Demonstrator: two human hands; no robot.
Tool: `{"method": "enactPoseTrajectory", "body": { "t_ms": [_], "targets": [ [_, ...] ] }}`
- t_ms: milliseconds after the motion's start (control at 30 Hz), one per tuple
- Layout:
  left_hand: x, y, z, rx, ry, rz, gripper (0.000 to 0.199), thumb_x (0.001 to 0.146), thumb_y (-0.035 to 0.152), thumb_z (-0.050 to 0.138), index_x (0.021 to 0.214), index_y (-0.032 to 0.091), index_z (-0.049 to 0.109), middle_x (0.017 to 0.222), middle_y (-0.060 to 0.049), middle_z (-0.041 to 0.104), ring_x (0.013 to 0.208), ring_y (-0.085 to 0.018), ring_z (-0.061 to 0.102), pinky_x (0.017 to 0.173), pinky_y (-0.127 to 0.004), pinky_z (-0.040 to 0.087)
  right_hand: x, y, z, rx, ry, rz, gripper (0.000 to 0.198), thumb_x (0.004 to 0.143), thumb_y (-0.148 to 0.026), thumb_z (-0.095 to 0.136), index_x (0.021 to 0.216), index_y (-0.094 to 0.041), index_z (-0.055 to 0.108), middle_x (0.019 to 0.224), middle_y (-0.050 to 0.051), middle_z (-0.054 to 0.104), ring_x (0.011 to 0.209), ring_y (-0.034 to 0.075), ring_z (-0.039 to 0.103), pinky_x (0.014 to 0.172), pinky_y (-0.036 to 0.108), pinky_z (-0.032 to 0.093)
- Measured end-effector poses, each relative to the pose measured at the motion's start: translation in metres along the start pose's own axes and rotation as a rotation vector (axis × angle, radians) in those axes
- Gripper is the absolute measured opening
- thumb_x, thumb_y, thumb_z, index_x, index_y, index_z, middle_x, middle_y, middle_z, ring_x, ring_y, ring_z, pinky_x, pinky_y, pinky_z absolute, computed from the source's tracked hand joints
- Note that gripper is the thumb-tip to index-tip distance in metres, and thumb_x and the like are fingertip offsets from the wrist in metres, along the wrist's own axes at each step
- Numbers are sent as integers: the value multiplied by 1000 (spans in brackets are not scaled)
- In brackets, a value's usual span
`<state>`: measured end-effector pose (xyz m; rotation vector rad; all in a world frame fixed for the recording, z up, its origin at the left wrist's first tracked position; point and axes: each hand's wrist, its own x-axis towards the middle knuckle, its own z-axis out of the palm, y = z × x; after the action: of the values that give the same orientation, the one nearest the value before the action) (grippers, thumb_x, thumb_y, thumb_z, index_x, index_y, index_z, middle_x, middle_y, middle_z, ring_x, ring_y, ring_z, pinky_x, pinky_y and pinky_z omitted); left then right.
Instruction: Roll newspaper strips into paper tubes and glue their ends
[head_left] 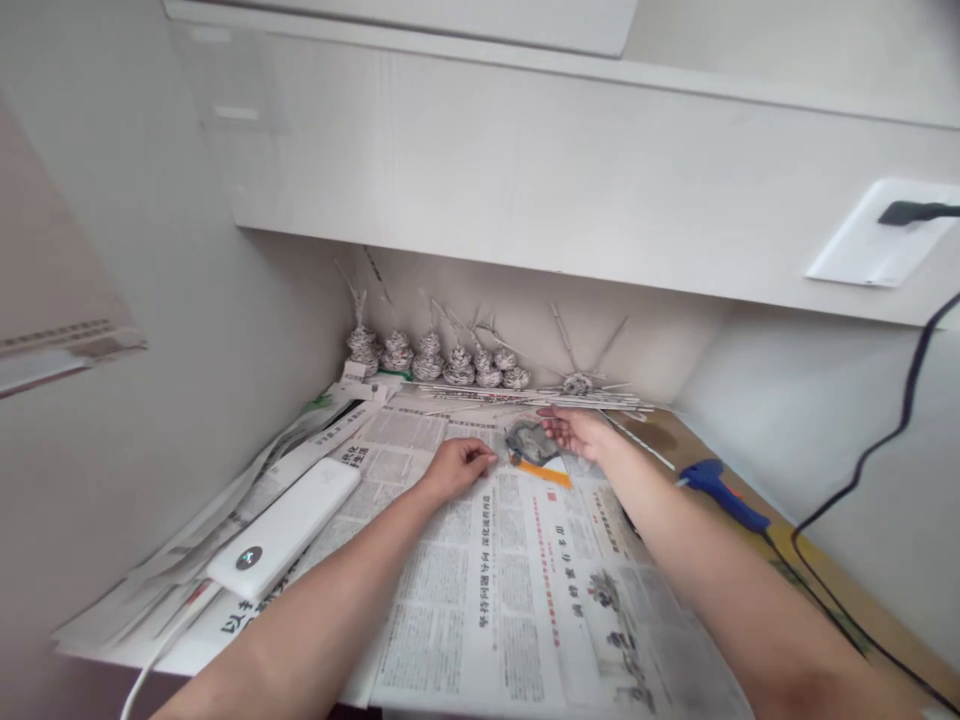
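My left hand (459, 468) rests low over the spread newspaper (465, 570), fingers curled and thumb against them; anything between the fingertips is too small to make out. To its right, my right hand (576, 432) reaches forward with its fingers apart, and I see nothing held in it. Between the hands lies a dark grey patch (534, 442) with an orange strip (541, 474) below it; I cannot tell whether it is printed or a separate piece. Just beyond my right hand lie thin rolled paper sticks (510, 394).
Several woven paper gourd shapes (429, 358) stand along the back wall, beside a woven piece with spread spokes (577, 384). A white power bank (289, 525) with a cable is at left. A blue glue gun (724, 492) lies at right. A white panel (480, 160) overhangs the back.
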<state>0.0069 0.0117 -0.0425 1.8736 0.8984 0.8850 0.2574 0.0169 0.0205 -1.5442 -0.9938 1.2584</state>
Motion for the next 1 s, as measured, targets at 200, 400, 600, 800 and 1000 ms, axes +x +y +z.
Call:
{"method": "enactPoseTrajectory", "body": {
  "t_ms": [200, 400, 600, 800, 1000],
  "targets": [
    [1, -2, 1, -12, 2, -9, 31, 78, 42, 57, 80, 14, 68, 60, -2, 62, 53, -12, 52, 54, -22, 38, 4, 11, 5, -360, 148, -170, 24, 89, -26, 45, 98, -15, 65, 89, 9, 69, 70, 15, 62, 53, 22, 43],
    [1, -5, 1, -11, 3, 6, 30, 78, 42, 57, 80, 14, 68, 61, -2, 63, 54, -12, 51, 54, -23, 38, 29, 7, -3, -771, 291, -255, 20, 81, -34, 56, 76, -20, 70, 101, 10, 70, 110, 28, 55, 87, 33, 40],
    [1, -3, 0, -38, 0, -23, 31, 77, 42, 57, 81, 14, 68, 61, -2, 62, 53, -12, 51, 54, -23, 38, 51, -2, 3, -940, 265, -290, 32, 87, -39, 47, 104, -22, 68, 121, 10, 63, 116, 25, 53, 92, 31, 38],
    [1, -4, 0, -43, 4, -9, 31, 77, 42, 57, 80, 13, 68, 60, -2, 62, 54, -13, 52, 55, -23, 39, 34, 5, 11, -996, 263, -300, 38, 88, -43, 42, 89, -19, 72, 102, 12, 70, 100, 28, 61, 79, 33, 42],
    [1, -3, -1, -12, 1, -3, 30, 78, 42, 57, 81, 14, 68, 61, -2, 63, 54, -13, 52, 56, -23, 39, 15, 15, 9, -980, 302, -322, 43, 91, -43, 34, 95, -20, 70, 108, 11, 69, 102, 25, 61, 80, 31, 42]
  ]
}}
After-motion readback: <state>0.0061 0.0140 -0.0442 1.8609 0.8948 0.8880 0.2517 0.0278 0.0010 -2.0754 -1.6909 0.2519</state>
